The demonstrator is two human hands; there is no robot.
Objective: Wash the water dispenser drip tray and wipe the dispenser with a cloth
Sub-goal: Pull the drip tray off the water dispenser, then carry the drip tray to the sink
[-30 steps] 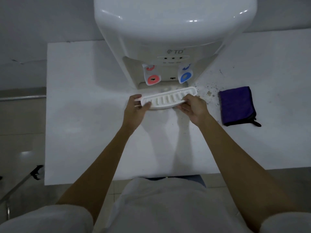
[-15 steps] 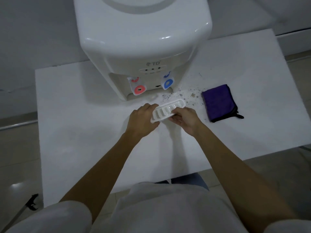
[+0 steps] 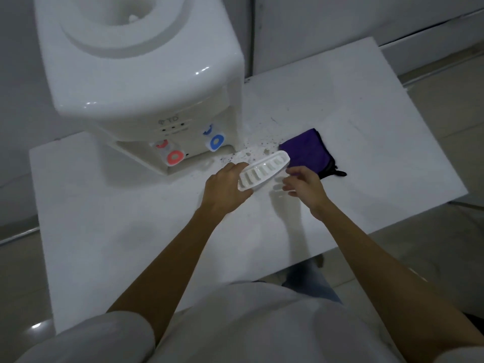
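The white slotted drip tray [image 3: 264, 169] is lifted off the table and tilted, in front of the white water dispenser [image 3: 141, 82]. My left hand [image 3: 226, 188] grips the tray's near left end. My right hand [image 3: 303, 183] hovers just right of the tray with fingers curled and apart, not clearly touching it. The folded purple cloth [image 3: 309, 150] lies on the white table [image 3: 366, 142], behind and right of the tray.
The dispenser has a red tap [image 3: 174, 157] and a blue tap [image 3: 216, 141] over the vacant tray recess. Dark crumbs [image 3: 251, 145] are scattered on the table beside the dispenser. The table's right edge drops to a tiled floor [image 3: 445, 82].
The tray has come out from under the taps and toward me, then tilted. My right hand has let go of it. The view has shifted right and up.
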